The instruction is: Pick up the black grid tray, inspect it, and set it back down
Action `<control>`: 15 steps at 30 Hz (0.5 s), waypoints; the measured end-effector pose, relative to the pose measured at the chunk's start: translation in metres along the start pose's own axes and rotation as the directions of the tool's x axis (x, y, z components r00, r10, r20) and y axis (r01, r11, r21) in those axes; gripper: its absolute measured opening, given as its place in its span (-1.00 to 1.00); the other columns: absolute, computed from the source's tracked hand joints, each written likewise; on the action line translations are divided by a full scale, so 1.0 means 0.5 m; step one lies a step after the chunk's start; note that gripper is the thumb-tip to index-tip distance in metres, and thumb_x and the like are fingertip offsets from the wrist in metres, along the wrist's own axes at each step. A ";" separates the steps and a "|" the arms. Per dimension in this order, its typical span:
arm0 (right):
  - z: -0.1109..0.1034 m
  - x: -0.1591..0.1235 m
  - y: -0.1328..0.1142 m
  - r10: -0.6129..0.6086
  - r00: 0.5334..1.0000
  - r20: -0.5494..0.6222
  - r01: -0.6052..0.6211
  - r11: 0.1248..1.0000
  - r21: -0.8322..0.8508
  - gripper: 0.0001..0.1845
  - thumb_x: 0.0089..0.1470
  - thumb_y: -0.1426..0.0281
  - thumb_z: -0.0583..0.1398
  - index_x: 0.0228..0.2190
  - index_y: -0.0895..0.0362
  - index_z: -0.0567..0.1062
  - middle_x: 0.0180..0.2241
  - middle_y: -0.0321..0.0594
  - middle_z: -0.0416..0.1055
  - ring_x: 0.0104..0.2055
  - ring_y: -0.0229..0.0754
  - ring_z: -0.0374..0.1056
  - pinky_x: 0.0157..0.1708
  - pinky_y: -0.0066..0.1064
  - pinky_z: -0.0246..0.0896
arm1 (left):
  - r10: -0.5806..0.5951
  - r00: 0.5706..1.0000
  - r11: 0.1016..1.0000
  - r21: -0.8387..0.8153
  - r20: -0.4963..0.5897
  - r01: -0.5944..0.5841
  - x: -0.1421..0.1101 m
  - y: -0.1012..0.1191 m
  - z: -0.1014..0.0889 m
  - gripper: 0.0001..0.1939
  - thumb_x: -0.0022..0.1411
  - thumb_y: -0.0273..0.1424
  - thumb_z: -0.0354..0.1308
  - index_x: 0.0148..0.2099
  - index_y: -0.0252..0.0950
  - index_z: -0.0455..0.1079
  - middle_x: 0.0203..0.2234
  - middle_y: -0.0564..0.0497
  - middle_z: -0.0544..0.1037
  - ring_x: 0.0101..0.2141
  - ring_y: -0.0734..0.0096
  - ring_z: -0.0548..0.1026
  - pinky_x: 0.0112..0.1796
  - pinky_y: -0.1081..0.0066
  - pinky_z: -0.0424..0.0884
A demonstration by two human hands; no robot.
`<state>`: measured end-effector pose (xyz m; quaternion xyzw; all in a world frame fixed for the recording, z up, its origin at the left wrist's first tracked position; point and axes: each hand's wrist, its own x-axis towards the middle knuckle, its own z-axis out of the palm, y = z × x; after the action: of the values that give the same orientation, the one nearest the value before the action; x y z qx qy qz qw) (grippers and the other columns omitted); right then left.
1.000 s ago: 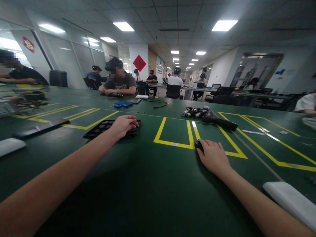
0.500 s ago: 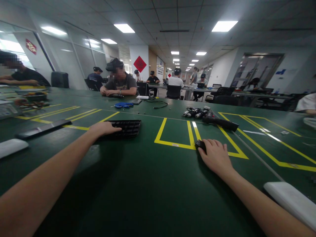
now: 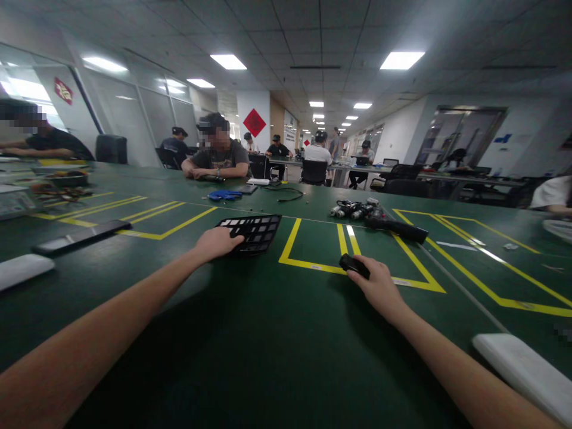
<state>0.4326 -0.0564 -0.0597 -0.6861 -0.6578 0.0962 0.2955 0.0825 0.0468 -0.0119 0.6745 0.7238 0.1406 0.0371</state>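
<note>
My left hand (image 3: 217, 242) grips the near edge of a black grid tray (image 3: 254, 230) and holds it tilted up off the green table (image 3: 268, 333). My right hand (image 3: 378, 285) is closed round a small black object (image 3: 353, 264) that sticks out past the fingers, just above the table by a yellow tape box (image 3: 313, 241). The compartments of the tray look empty from here.
Several small metal cylinders (image 3: 353, 208) and a black handled tool (image 3: 395, 228) lie beyond the yellow box. A black bar (image 3: 80, 235) and white pads (image 3: 22, 269) (image 3: 522, 369) lie at the sides. A seated person (image 3: 218, 156) and others work across the table.
My left hand has dragged the black tray to the right and tipped it up. My right hand has lifted the small black object and moved slightly left.
</note>
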 end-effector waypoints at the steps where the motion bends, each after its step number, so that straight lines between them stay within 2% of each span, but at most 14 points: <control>1: 0.000 -0.006 -0.013 -0.006 0.999 0.032 0.004 0.998 0.065 -0.52 0.01 0.30 0.06 -0.02 0.19 0.31 -0.02 -0.06 0.33 0.05 -0.01 0.15 0.02 -0.14 0.07 | 0.053 0.999 0.999 0.000 0.001 -0.053 -0.014 0.027 0.004 -0.60 0.04 -0.07 -0.01 -0.52 -0.33 0.27 -0.44 -0.23 0.46 -0.32 0.02 0.43 -0.36 0.26 0.28; 4: 0.003 -0.025 -0.046 -0.078 0.987 0.137 0.038 0.961 0.275 -0.49 0.00 0.30 0.07 0.02 0.15 0.26 0.01 -0.09 0.30 0.05 -0.08 0.18 0.04 -0.17 0.08 | 0.282 0.958 0.948 -0.133 -0.060 -0.288 -0.076 0.109 0.027 -0.65 0.13 -0.14 -0.11 -0.30 -0.33 0.30 -0.42 -0.11 0.45 -0.37 0.21 0.42 -0.39 0.34 0.28; 7: 0.018 -0.045 -0.058 -0.272 0.947 0.170 0.164 0.867 0.470 -0.51 0.00 0.28 0.08 0.00 0.11 0.28 0.00 -0.13 0.31 0.04 -0.11 0.21 0.03 -0.21 0.12 | 0.492 0.865 0.821 -0.276 -0.098 -0.499 -0.144 0.166 0.057 -0.69 0.13 -0.18 -0.08 -0.24 -0.32 0.26 -0.44 -0.01 0.40 -0.42 0.33 0.37 -0.41 0.38 0.27; 9: 0.030 -0.056 -0.058 -0.365 0.921 0.137 0.259 0.835 0.485 -0.56 -0.01 0.30 0.09 -0.04 0.08 0.33 0.00 -0.15 0.32 0.05 -0.08 0.21 0.01 -0.19 0.15 | 0.597 0.795 0.734 -0.331 -0.103 -0.594 -0.179 0.182 0.075 -0.69 0.10 -0.19 -0.05 -0.22 -0.33 0.24 -0.43 0.00 0.36 -0.41 0.35 0.34 -0.40 0.38 0.27; 11: 0.038 -0.065 -0.059 -0.400 0.910 0.107 0.319 0.841 0.436 -0.57 -0.02 0.35 0.09 -0.05 0.04 0.33 0.02 -0.16 0.31 0.07 -0.05 0.19 0.01 -0.16 0.15 | 0.654 0.749 0.679 -0.358 -0.101 -0.641 -0.202 0.184 0.088 -0.68 0.10 -0.21 -0.04 -0.18 -0.33 0.22 -0.42 0.00 0.34 -0.39 0.35 0.33 -0.38 0.38 0.29; 13: 0.039 -0.070 -0.061 -0.412 0.906 0.098 0.345 0.851 0.397 -0.54 -0.02 0.38 0.10 -0.02 0.01 0.31 0.03 -0.17 0.30 0.08 -0.06 0.18 0.03 -0.15 0.13 | 0.675 0.732 0.656 -0.375 -0.098 -0.655 -0.214 0.178 0.099 -0.67 0.11 -0.23 -0.04 -0.14 -0.34 0.19 -0.41 -0.01 0.34 -0.37 0.34 0.33 -0.38 0.36 0.30; 15: 0.032 -0.072 -0.064 -0.429 0.896 0.110 0.364 0.855 0.369 -0.56 -0.01 0.38 0.10 -0.02 0.00 0.31 0.03 -0.19 0.30 0.08 -0.09 0.18 0.03 -0.18 0.13 | 0.674 0.733 0.650 -0.398 -0.092 -0.648 -0.223 0.172 0.105 -0.67 0.13 -0.24 -0.04 -0.11 -0.34 0.16 -0.39 -0.03 0.35 -0.37 0.33 0.34 -0.37 0.35 0.31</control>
<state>0.3929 -0.0876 -0.0650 -0.4615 -0.7838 0.2089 0.3591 0.1883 -0.0507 -0.0554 0.8726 0.3812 0.2689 0.1449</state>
